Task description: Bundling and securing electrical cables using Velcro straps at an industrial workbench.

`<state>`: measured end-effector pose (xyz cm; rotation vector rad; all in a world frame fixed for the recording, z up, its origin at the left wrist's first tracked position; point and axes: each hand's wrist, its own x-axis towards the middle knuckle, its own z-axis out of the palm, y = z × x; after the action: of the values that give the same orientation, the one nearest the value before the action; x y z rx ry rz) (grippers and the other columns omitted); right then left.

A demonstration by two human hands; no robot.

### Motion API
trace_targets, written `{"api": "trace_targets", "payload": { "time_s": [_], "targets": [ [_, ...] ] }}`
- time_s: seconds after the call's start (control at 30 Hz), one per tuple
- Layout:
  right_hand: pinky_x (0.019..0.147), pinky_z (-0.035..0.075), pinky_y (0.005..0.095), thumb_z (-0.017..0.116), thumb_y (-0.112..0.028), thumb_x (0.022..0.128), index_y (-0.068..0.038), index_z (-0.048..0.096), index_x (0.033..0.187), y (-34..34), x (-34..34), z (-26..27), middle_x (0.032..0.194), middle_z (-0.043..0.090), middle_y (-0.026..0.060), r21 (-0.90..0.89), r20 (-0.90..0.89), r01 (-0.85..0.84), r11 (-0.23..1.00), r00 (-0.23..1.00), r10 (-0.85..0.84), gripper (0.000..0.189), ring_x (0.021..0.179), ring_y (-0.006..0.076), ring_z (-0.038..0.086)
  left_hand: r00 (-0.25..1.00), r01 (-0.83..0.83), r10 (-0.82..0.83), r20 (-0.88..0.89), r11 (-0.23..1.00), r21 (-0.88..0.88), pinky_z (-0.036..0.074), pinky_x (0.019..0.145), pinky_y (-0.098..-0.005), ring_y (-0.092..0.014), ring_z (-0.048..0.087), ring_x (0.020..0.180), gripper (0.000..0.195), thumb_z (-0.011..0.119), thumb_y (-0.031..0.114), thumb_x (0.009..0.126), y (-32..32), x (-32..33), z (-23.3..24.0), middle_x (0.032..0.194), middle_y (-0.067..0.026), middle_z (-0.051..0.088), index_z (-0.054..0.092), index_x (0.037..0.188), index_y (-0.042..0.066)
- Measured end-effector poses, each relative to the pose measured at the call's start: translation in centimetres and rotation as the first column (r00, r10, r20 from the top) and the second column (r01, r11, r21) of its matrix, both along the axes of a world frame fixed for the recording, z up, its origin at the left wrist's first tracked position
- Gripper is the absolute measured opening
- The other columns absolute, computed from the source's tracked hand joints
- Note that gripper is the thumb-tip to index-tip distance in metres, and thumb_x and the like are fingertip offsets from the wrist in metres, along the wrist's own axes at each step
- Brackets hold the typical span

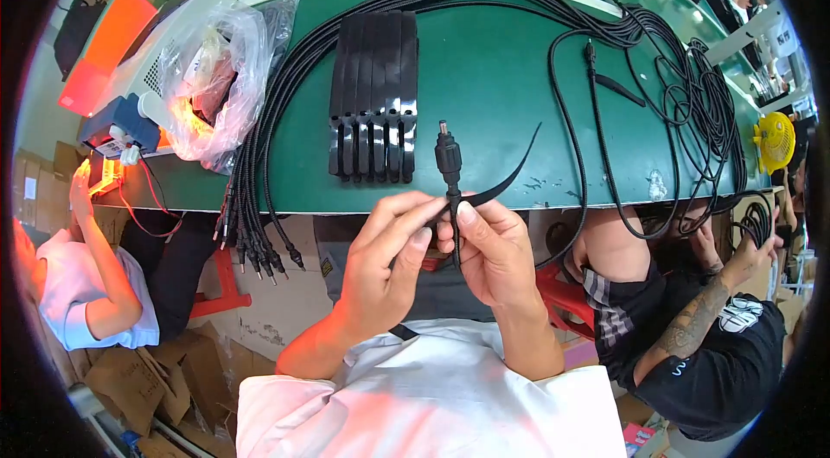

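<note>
Both hands are raised at the table's near edge, around a black cable connector (448,156) that points upward with its metal tip showing. My right hand (496,250) pinches the cable just below the connector, thumb in front. My left hand (395,257) holds a black strap (502,187) at the cable; its tapered free end curves up to the right. Behind the hands stands a row of several glossy black strips (373,95). A bundle of black braided cables (311,46) arcs over the table, with its connector ends (259,257) hanging over the near edge at the left.
The green table (480,82) carries coiled cables (687,101) and a loose strap (619,89) at the right. Left are a plastic bag (214,82) and a blue device (120,124) with wires. A co-worker sits on each side; the right one holds coiled cable (755,222).
</note>
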<state>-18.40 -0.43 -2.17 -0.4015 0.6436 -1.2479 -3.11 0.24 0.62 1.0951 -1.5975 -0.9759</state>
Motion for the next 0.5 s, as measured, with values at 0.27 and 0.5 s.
{"api": "trace_targets", "payload": {
  "time_s": [0.27, 0.5],
  "targets": [
    [0.067, 0.052, 0.0278, 0.06, -0.005, 0.094, 0.007, 0.062, 0.108, 0.2, 0.4, -0.2, 0.097, 0.066, 0.0134, -0.067, 0.034, -0.12, 0.99, 0.992, 0.123, 0.019, 0.077, 0.0159, 0.062, 0.807, 0.214, -0.051, -0.589, 0.954, 0.211, 0.057, 0.066, -0.029, -0.019, 0.065, 0.081, 0.018, 0.062, 0.002, 0.092, -0.8, 1.0, -1.8, 0.099, -0.0103, 0.056, 0.057, 0.107, -0.004],
    [0.071, 0.054, 0.0281, 0.062, -0.002, 0.092, 0.006, 0.062, 0.112, 0.6, 0.6, -0.7, 0.1, 0.065, 0.0118, -0.23, -0.466, -0.152, 0.961, 0.884, 0.028, 0.022, 0.081, 0.0139, 0.062, 0.824, 0.194, 0.042, -0.566, 0.916, 0.351, 0.056, 0.064, -0.0268, -0.014, 0.063, 0.075, 0.022, 0.066, 0.004, 0.09, -1.2, 0.9, -0.7, 0.087, -0.0081, 0.059, 0.05, 0.103, -0.002]
  ]
}}
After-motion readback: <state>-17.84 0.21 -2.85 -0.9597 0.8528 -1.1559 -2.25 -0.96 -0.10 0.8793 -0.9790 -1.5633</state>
